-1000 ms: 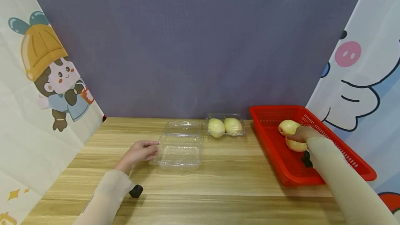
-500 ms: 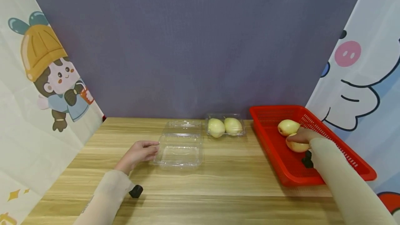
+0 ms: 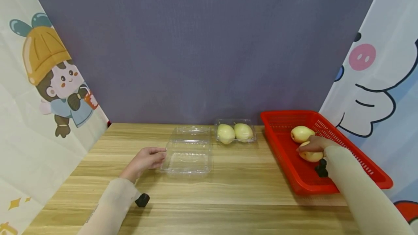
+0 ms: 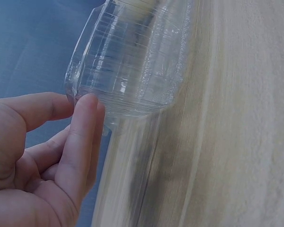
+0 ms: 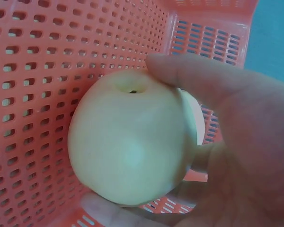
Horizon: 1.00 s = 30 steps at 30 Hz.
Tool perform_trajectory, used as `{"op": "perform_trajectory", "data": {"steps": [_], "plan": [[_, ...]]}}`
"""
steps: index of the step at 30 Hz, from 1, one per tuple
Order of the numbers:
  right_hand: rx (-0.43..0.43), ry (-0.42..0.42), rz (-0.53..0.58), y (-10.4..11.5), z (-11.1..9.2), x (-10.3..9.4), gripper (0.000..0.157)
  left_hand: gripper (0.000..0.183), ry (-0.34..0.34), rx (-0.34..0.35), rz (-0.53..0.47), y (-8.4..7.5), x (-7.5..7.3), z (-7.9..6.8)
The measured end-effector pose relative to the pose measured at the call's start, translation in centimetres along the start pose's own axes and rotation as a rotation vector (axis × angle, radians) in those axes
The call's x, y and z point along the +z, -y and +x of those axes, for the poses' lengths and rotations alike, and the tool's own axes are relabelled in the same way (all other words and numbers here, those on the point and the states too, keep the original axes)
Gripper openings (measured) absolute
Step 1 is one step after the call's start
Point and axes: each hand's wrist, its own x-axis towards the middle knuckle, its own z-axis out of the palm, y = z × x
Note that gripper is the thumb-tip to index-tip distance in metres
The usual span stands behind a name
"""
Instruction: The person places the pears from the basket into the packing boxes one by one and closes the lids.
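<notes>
Pear (image 5: 128, 146) is what the right hand (image 3: 316, 143) grips, low inside the red basket (image 3: 313, 188): the thumb lies along its top, and the fingers curl round its other side. It looks smooth, plump and pale yellow, with a soft shine on its belly. The right wrist view gives me the shallow hollow at its end, close to the thumb tip, with a small dark speck in it; from the head view the hand covers part of the fruit, and that hollow is hidden.

It's the head view, though, that shows the second pear (image 3: 301, 134) whole, toward the back of the basket, just beyond the gripped one. Only there, too, do I see the closed clear box (image 3: 234, 121) with two pears (image 3: 226, 134) in it, just left of the basket.

Farther left of the basket, the open clear container (image 3: 187, 160) lies on the wooden table (image 3: 228, 202), and the left hand (image 3: 146, 160) is at its left edge. The left wrist view makes the hold plainer: thumb and fingers pinch the ribbed plastic at a corner.
</notes>
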Motion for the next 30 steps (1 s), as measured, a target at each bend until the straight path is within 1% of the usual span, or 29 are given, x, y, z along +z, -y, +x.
{"op": "perform_trajectory", "data": {"steps": [3,6,12,17,20,23,26,30], "plan": [[0.012,0.009,0.060,0.1,-0.1,0.0,0.106,0.047,-0.005,-0.006,-0.003,0.0,-0.1,0.2],[0.016,0.012,0.089,0.3,-0.3,0.0,0.104,0.046,-0.008,-0.008,-0.001,0.1,-0.1,0.3],[-0.016,-0.014,0.003,0.3,-0.2,0.0,0.094,0.046,-0.013,-0.013,-0.003,0.1,-0.1,0.3],[0.003,-0.033,-0.060,0.1,-0.2,0.1,0.095,0.047,0.007,0.000,0.007,0.1,-0.1,0.2],[-0.001,-0.026,-0.037,0.0,-0.4,0.0,0.095,0.048,0.010,0.004,0.008,0.0,0.0,0.1],[-0.028,-0.016,0.001,0.2,-0.7,-0.3,0.092,0.048,0.005,0.002,0.002,0.0,0.0,0.2],[-0.055,-0.034,0.004,0.5,-0.9,-0.5,0.086,0.048,-0.003,0.001,-0.008,0.0,0.0,0.3],[-0.085,-0.075,-0.032,1.1,-1.1,-0.7,0.085,0.048,-0.004,0.006,-0.009,0.1,-0.1,0.4]]}}
